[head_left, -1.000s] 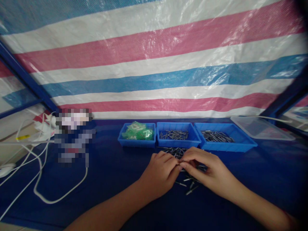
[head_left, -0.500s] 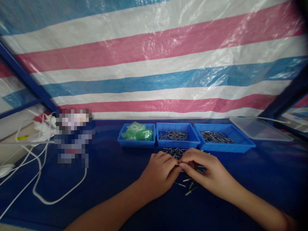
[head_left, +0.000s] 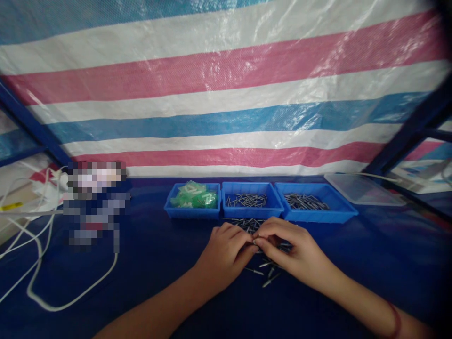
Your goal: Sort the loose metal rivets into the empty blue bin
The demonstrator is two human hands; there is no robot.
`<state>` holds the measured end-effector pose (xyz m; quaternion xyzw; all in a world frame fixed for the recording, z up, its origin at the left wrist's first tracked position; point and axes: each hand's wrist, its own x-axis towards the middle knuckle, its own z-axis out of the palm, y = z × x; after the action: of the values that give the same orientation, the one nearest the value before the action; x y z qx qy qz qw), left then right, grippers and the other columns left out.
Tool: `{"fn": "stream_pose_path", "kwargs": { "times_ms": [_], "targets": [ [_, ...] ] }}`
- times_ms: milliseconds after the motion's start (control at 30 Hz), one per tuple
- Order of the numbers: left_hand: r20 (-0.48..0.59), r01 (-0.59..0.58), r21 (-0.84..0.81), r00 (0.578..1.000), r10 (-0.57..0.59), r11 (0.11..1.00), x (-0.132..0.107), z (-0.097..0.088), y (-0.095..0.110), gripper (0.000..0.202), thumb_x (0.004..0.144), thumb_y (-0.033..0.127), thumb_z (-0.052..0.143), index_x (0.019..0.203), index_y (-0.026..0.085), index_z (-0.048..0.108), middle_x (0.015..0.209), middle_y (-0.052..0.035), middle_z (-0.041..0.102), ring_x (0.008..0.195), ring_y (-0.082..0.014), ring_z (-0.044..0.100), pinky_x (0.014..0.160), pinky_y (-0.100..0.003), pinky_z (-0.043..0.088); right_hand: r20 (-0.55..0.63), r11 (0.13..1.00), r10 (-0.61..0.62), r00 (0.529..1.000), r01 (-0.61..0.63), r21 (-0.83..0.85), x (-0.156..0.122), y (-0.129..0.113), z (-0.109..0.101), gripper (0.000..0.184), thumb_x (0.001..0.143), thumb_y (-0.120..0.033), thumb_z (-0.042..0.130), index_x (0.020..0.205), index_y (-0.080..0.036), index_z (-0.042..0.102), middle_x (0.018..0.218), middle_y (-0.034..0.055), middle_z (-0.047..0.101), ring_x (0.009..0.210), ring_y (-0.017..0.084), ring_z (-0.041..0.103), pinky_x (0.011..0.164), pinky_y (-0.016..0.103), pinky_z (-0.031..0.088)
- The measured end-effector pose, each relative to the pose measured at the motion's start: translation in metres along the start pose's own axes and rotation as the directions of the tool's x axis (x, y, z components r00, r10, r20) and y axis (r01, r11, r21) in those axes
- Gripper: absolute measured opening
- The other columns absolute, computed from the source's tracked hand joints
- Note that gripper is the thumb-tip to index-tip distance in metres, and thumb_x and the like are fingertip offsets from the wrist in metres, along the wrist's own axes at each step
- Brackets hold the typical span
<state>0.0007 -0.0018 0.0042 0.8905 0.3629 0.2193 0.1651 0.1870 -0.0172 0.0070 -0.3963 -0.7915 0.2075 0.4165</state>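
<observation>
My left hand and my right hand meet fingertip to fingertip over a loose pile of blind rivets on the blue table. Both are closed in a pinch. Whatever sits between the fingertips is too small and too covered to make out. A few stray rivets lie just below the hands, and others are partly hidden behind my right hand. Behind the pile, a blue bin holds more rivets. To its right, another blue bin contains darker-looking rivets.
At the left of the row, a third blue bin holds green-and-clear plastic packets. A translucent lid lies at the right. White cables loop across the left side near a blurred-out object. A striped plastic sheet hangs behind.
The view has turned slightly right, so the bins and hands appear further left. Both hands keep their fingertips together over the rivet pile, with little other movement.
</observation>
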Motion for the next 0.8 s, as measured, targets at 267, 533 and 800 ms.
{"fn": "stream_pose_path", "kwargs": {
  "times_ms": [267,533,800],
  "targets": [
    [-0.073,0.043,-0.040,0.996,-0.046,0.998,0.001,0.003,-0.002,0.009,0.089,0.028,0.058,0.084,0.020,0.058,0.088,0.0005,0.064,0.088,-0.0177,0.054,0.073,-0.030,0.035,-0.015,0.998,0.065,0.998,-0.065,0.000,-0.002,0.005,-0.001,0.009,0.086,-0.021,0.053,0.083,-0.019,0.062,0.072,0.0026,0.059,0.062,0.013,0.052,0.056,0.026,0.043],
    [-0.190,0.050,-0.067,0.980,-0.062,0.997,0.001,-0.003,0.000,0.009,0.089,0.028,0.057,0.087,0.019,0.056,0.086,-0.0001,0.062,0.085,-0.0168,0.054,0.075,-0.029,0.037,0.073,0.992,-0.058,0.996,0.066,-0.105,0.003,0.005,-0.016,0.009,0.087,-0.019,0.053,0.087,-0.020,0.062,0.084,0.0048,0.063,0.076,0.016,0.060,0.067,0.028,0.048],
    [0.014,-0.007,0.113,1.000,0.006,0.994,-0.004,0.000,0.001,0.034,0.089,0.044,0.053,0.119,0.027,0.056,0.113,-0.0030,0.059,0.101,-0.0233,0.050,0.082,-0.036,0.037,-0.287,0.851,0.038,0.957,-0.181,-0.493,0.006,0.052,-0.074,0.014,0.087,-0.033,0.052,0.084,-0.022,0.060,0.085,0.0083,0.063,0.073,0.023,0.058,0.063,0.035,0.043]
  ]
}}
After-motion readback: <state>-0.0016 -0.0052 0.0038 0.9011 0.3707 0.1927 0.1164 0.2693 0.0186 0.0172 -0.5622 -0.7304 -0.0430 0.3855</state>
